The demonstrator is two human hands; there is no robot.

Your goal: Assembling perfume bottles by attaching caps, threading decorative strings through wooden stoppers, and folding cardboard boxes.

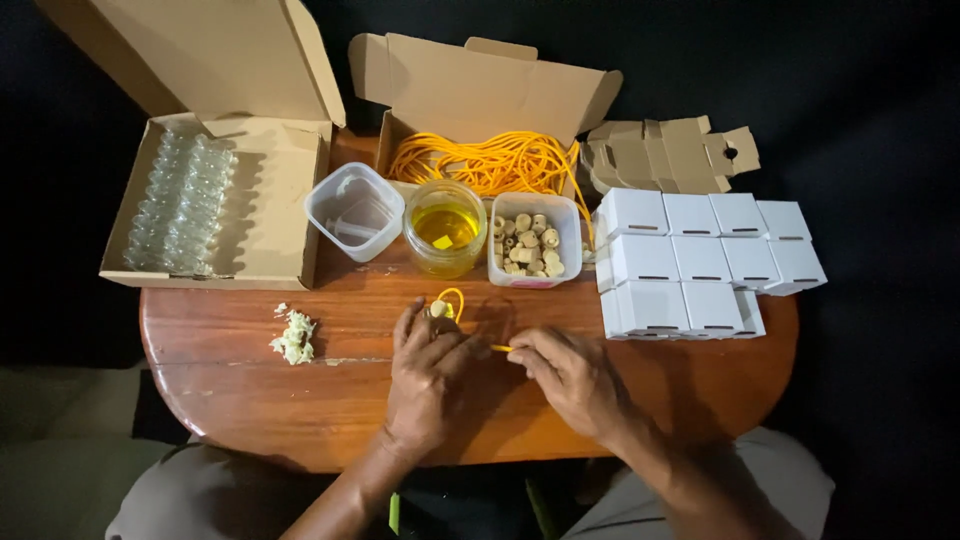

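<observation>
**Cork and cord at the table's front edge**

The left hand (428, 365) pinches a small cork (439, 309) looped with yellow cord (452, 296). The right hand (572, 372) grips the cord's free end. Both rest mid-table (240, 400), just in front of the jar (445, 228) and the tub of corks (530, 242).

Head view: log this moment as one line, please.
left hand: holds small cork on yellow cord | right hand: pinches cord end | behind: jar of yellow liquid, tub of corks

two open brown cardboard boxes (255, 215) (480, 95) at back, small white boxes (700, 262) stacked right
</observation>
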